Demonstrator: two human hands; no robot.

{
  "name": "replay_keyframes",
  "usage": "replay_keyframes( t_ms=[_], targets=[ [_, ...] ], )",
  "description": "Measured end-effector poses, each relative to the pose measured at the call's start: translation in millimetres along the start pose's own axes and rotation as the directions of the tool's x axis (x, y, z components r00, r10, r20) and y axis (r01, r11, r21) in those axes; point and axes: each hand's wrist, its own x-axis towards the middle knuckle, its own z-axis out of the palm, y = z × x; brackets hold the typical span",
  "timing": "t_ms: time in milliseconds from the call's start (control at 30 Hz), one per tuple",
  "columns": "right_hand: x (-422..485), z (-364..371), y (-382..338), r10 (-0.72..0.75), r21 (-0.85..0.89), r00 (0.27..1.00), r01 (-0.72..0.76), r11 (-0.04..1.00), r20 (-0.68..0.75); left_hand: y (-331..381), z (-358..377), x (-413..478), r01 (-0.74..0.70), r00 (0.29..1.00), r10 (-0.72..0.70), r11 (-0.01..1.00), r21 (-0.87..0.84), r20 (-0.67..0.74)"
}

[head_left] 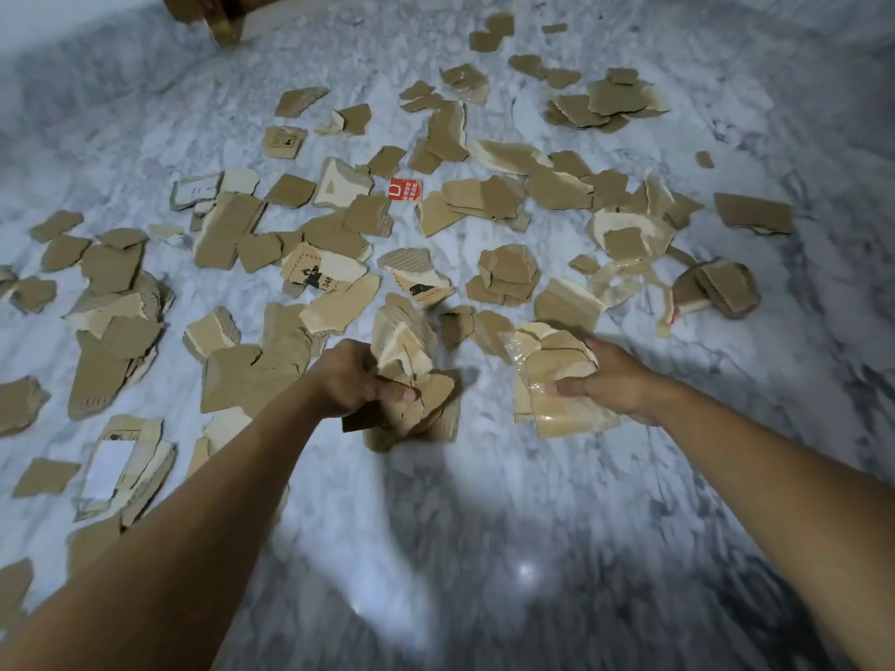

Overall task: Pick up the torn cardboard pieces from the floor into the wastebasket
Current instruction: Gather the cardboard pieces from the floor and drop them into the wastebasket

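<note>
Torn brown cardboard pieces (339, 234) lie scattered across the grey marble floor (484, 525), thickest in the middle and at the left. My left hand (346, 380) is shut on a thick bunch of cardboard pieces (411, 365), held just above the floor. To its right, my right hand (612, 380) grips a second stack of cardboard pieces (552, 375) with glossy clear tape on them. One small piece bears a red label (404, 190). No wastebasket is in view.
A wooden furniture leg (223, 21) stands at the top left. A separate heap of cardboard (605, 101) lies at the far right, and a curled piece with tape strips (712, 288) at the right. The floor near me holds no pieces.
</note>
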Motion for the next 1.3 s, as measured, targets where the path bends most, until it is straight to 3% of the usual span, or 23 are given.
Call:
replay_keyframes(
  t_ms=[133, 233, 367, 467, 733, 933, 1100, 1300],
  targets=[
    [-0.9, -10.5, 6.2, 0.028, 0.037, 1.000, -0.028, 0.999, -0.007, 19.8, 39.2, 4.6, 0.021, 0.997, -0.040, 0.963, 0.270, 0.064],
    [-2.1, -10.6, 8.5, 0.045, 0.016, 0.999, -0.045, 0.999, -0.017, 18.7, 73.7, 13.4, 0.008, 0.999, -0.031, 0.862, 0.508, 0.037],
    [-4.9, -10.2, 17.6, 0.051, 0.001, 0.998, -0.051, 0.999, -0.038, 21.2, 89.2, 19.9, -0.035, 0.999, 0.048, 0.809, 0.587, -0.007],
    [-9.0, -7.4, 24.7, 0.070, 0.002, 0.997, -0.070, 0.998, -0.039, 22.0, 87.4, 16.6, -0.007, 0.997, 0.047, 0.808, 0.589, -0.053],
    [-15.4, -17.6, 19.2, 0.072, -0.017, 0.996, -0.073, 0.997, -0.048, 25.2, 82.2, 3.2, -0.072, 0.994, 0.093, 0.951, 0.299, -0.058],
    [-45.5, -71.8, 7.3, 0.037, -0.029, 0.992, -0.040, 0.999, -0.121, 111.1, 85.1, -1.3, -0.186, 0.981, 0.189, 0.981, 0.053, -0.051],
    [-69.9, -166.5, -4.2, 0.007, -0.081, 0.955, -0.033, 0.996, -0.296, 200.2, 92.0, 5.3, -0.186, 0.974, 0.204, 0.968, 0.168, -0.095],
    [-76.9, -245.4, -2.5, 0.069, -0.033, 0.858, -0.099, 0.995, -0.509, 254.0, 92.1, 30.4, -0.160, 0.985, 0.172, 0.892, 0.422, 0.011]
  ],
)
